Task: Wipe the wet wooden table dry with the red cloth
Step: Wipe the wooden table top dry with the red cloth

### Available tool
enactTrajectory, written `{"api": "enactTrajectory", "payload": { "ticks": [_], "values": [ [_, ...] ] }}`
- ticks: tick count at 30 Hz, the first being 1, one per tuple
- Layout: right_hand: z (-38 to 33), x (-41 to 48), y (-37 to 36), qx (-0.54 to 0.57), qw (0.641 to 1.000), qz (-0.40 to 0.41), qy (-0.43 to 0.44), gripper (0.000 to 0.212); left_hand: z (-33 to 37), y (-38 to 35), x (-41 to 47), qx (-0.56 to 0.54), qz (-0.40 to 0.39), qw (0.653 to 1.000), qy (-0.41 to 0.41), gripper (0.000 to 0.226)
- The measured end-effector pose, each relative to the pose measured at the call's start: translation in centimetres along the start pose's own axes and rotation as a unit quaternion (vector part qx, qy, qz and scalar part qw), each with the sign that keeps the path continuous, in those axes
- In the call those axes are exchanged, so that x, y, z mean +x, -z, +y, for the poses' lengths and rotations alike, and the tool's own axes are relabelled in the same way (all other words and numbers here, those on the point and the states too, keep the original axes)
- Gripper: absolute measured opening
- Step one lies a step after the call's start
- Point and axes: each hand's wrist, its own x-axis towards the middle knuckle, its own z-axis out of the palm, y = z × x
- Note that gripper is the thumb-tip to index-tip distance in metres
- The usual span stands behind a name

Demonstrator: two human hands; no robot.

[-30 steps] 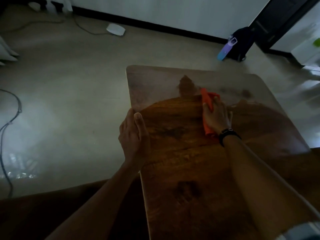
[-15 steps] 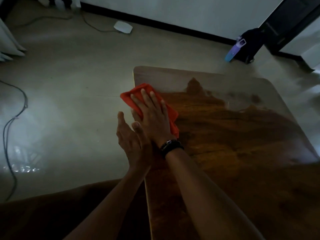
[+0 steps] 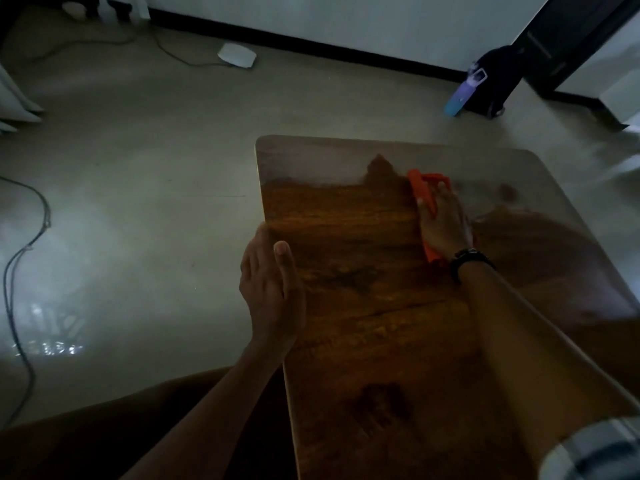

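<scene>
A right hand [image 3: 445, 225] lies flat, fingers extended, pressing the red cloth [image 3: 421, 190] onto the far middle of the wooden surface [image 3: 346, 306]. The left hand [image 3: 270, 289], fingers straight, rests against the surface's left edge. A black wristband [image 3: 468, 259] circles the right wrist.

The right grip [image 3: 445, 226] had swept the red cloth [image 3: 424, 194] away from the counter's [image 3: 346, 306] 9 o'clock edge, where half a second earlier it pressed just beside the left grip [image 3: 270, 289], toward 3 o'clock, into the far middle. The cloth, flat under the fingers before, had bunched up over them.
</scene>
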Motion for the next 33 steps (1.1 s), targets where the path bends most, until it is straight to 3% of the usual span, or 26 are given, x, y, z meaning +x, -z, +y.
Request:
{"api": "enactTrajectory", "payload": {
  "ticks": [4,8,11,14,17,19,25,28,33],
  "values": [
    [-2.2,-1.5,-0.9,-0.004,0.999,-0.018,0.033,0.053,-0.2,0.0,0.1,0.001,0.004,1.0,0.005,0.058],
    [-7.8,-5.1,-2.6,-0.016,0.989,-0.048,0.14,0.053,0.0,-0.1,0.0,0.025,-0.004,1.0,0.011,0.068],
    [-11.1,-8.0,-3.7,-0.023,0.966,-0.068,0.247,0.052,0.3,-0.3,-0.1,0.129,-0.016,0.991,0.006,0.077],
    [-9.8,-7.7,-3.6,-0.004,0.959,-0.056,0.277,0.049,0.3,-0.1,-0.5,0.317,-0.031,0.944,-0.083,0.078],
    [-5.9,-4.9,-2.7,0.016,0.974,-0.026,0.225,0.046,1.8,-1.0,-0.3,0.412,-0.095,0.878,-0.223,0.074],
    [-2.2,-2.7,-1.8,0.011,0.984,-0.006,0.177,0.046,3.7,-3.9,0.4,0.412,-0.153,0.857,-0.269,0.07],
    [11.6,4.6,1.9,-0.002,0.999,0.034,0.029,0.048,6.4,-15.9,4.2,0.383,-0.25,0.837,-0.3,0.067],
    [17.4,7.0,4.1,0.01,0.999,0.041,-0.034,0.051,5.7,-18.2,4.2,0.387,-0.249,0.826,-0.326,0.068],
    [18.9,8.5,4.6,0.035,0.995,0.061,-0.072,0.055,5.5,-18.5,3.9,0.4,-0.236,0.816,-0.343,0.07]
  ]
}}
